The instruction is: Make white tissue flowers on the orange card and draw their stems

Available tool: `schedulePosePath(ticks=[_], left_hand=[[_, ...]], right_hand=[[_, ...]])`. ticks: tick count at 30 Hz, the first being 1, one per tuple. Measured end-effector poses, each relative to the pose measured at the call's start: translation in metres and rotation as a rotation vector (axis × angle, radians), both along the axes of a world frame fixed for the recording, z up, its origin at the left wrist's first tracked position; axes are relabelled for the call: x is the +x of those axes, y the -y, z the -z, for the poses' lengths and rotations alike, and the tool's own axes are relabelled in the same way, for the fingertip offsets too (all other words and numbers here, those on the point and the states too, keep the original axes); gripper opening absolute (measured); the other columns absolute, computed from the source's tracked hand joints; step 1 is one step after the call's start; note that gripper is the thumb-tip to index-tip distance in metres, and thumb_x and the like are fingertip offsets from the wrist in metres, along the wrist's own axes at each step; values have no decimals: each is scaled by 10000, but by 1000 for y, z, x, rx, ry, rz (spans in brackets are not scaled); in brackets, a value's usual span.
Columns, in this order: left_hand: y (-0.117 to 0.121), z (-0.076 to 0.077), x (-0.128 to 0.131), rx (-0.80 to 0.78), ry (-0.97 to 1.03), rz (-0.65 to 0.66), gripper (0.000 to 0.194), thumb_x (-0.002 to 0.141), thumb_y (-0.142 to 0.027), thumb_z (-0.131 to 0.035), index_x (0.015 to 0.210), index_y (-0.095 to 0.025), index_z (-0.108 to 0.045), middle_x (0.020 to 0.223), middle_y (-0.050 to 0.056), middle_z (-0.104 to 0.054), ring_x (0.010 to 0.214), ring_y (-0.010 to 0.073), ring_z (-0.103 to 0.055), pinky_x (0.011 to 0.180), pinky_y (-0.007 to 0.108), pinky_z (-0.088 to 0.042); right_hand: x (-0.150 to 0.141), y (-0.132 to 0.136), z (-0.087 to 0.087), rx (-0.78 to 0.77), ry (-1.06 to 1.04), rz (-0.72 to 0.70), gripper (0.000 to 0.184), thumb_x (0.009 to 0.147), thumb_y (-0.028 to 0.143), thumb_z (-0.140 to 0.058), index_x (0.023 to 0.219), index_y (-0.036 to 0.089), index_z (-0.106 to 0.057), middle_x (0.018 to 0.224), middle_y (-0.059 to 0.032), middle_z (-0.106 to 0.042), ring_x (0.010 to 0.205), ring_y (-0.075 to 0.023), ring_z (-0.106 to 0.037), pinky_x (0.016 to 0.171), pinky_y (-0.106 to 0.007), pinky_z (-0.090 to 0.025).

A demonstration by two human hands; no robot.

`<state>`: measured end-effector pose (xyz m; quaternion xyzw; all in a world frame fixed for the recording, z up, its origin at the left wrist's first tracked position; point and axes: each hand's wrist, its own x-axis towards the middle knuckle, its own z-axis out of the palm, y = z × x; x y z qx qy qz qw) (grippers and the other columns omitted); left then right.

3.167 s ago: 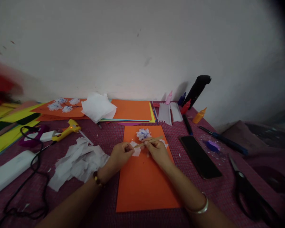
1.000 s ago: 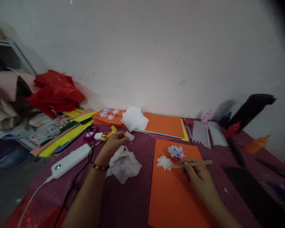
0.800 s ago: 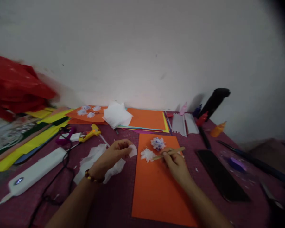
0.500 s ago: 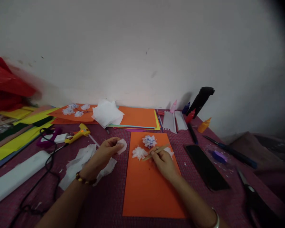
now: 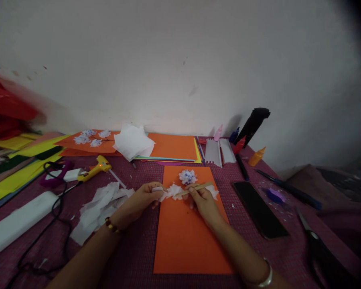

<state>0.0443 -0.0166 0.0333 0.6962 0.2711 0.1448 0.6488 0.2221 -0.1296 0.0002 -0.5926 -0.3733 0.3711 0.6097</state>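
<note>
Pinched in the fingers of my left hand point(image 5: 146, 196) is a small piece of white tissue paper point(image 5: 158, 188), at the left edge of an orange sheet point(image 5: 186, 245). My right hand point(image 5: 205, 204) grips a thin wooden stick point(image 5: 200, 186) over the sheet, its tip pointing left toward the tissue. Between my hands is a white tissue flower point(image 5: 174, 191); I cannot tell whether the stick touches it. Above it lies a tissue flower with blue-tinted tips point(image 5: 187, 176). Another white tissue flower point(image 5: 212, 192) is partly hidden behind my right hand.
Loose tissue pieces point(image 5: 99, 206) and a yellow glue gun point(image 5: 99, 166) with a black cord lie left. Right are a phone point(image 5: 260, 209), scissors point(image 5: 315, 241) and a cutter point(image 5: 289, 188). Behind stand small paint bottles point(image 5: 256, 156), stacked white paper point(image 5: 132, 142) and orange sheets point(image 5: 174, 146).
My left hand has moved right with its tissue piece, up to the white flower and the stick's tip. My right hand stays nearly in place. The view has shifted slightly.
</note>
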Motion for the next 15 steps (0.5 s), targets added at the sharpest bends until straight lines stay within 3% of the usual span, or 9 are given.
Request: schedulePosePath(ticks=[4, 8, 12, 15], left_hand=[[-3, 9, 3, 58, -133, 21, 182, 767, -334, -484, 766, -160, -540, 561, -75, -409, 431, 58, -297, 425, 182, -232], [5, 7, 7, 141, -149, 49, 179, 756, -293, -496, 860, -164, -563, 557, -78, -432, 442, 69, -334, 430, 184, -237], [21, 6, 17, 221, -87, 111, 113, 740, -277, -549, 741, -170, -512, 611, -50, -515, 538, 90, -436, 513, 191, -313], [25, 14, 25, 416, -158, 82, 155, 733, -278, -555, 643, -170, -490, 592, -40, -495, 560, 106, -440, 516, 203, -283]], right_hand=[[1, 0, 1, -6, -21, 21, 289, 796, 476, -543, 821, 189, -574, 526, 42, -543, 352, -90, -395, 360, -216, -307], [0, -1, 0, 4, -33, 30, 278, 801, 457, -542, 819, 181, -572, 623, 21, -594, 369, -83, -427, 370, -214, -312], [1, -1, 0, -12, -22, 33, 277, 797, 454, -542, 816, 179, -572, 654, 5, -616, 387, -90, -446, 372, -214, -317], [2, -1, 1, -6, -10, 23, 285, 803, 461, -532, 824, 180, -577, 672, 0, -627, 393, -93, -456, 375, -218, -334]])
